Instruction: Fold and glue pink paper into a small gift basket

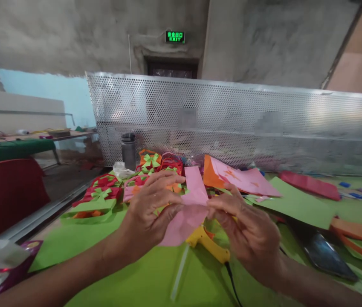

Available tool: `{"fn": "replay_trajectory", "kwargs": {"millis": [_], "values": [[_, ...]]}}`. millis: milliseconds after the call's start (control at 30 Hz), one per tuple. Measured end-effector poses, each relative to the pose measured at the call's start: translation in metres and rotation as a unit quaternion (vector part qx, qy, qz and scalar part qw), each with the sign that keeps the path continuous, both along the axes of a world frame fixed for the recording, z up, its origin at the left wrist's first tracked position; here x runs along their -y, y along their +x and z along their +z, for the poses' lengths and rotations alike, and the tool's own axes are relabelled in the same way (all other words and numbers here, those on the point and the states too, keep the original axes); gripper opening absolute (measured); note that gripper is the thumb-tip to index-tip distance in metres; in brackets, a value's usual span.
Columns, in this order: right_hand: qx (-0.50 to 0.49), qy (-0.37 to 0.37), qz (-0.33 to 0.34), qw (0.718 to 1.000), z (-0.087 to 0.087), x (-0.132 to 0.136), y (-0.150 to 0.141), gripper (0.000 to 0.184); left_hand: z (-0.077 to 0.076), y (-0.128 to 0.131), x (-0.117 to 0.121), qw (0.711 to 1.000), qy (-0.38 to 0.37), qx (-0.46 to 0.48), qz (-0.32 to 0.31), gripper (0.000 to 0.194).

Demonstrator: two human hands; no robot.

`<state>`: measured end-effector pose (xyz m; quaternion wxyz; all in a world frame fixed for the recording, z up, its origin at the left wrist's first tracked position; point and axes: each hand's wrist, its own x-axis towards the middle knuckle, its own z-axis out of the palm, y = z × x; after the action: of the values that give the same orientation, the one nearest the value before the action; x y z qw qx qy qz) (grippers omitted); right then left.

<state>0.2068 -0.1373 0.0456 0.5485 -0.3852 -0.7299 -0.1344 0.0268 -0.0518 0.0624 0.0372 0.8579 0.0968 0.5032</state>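
Between my two hands hangs a folded pink felt piece [189,221], with a narrower strip [196,181] standing up from its fold. My left hand [152,213] pinches its left edge between thumb and fingers. On the right edge, the thumb and fingertips of my right hand [247,230] close on the same piece. Just below lies a yellow glue gun [214,246] with a black cord, partly covered by the felt. A clear glue stick [180,273] extends from beside it across the green table cover [136,279].
Small felt bags with green bows [100,194] crowd the left back, near a grey bottle [128,151]. Pink and orange sheets [247,179], a green sheet [302,200] and a dark phone [328,256] lie right. A perforated metal screen [225,106] borders the table.
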Motion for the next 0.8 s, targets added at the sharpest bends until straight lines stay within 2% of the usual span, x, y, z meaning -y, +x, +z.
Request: {"fn": "replay_trajectory", "kwargs": {"millis": [33,167,267,367,600,800], "values": [[0.001,0.008,0.000,1.000,0.001,-0.001,0.001,0.008,0.002,0.002,0.001,1.000,0.006,-0.004,-0.003,0.012],[-0.035,0.007,0.010,0.999,0.005,-0.004,0.005,0.006,0.010,0.011,0.003,0.999,0.019,-0.029,-0.019,0.013],[-0.027,-0.024,0.016,0.999,0.003,-0.008,0.004,0.019,0.016,0.020,0.005,0.998,0.028,-0.039,-0.039,0.014],[-0.020,-0.051,0.019,0.998,-0.002,-0.011,0.005,0.006,0.019,0.029,0.009,0.997,0.040,-0.043,-0.051,0.016],[0.049,-0.049,0.019,0.997,-0.009,-0.016,0.009,0.012,0.005,0.028,0.009,0.997,0.025,-0.040,-0.065,0.016],[0.065,-0.033,-0.034,0.997,-0.009,-0.019,0.010,0.011,-0.004,0.029,0.001,0.998,0.006,-0.037,-0.055,0.013]]}}
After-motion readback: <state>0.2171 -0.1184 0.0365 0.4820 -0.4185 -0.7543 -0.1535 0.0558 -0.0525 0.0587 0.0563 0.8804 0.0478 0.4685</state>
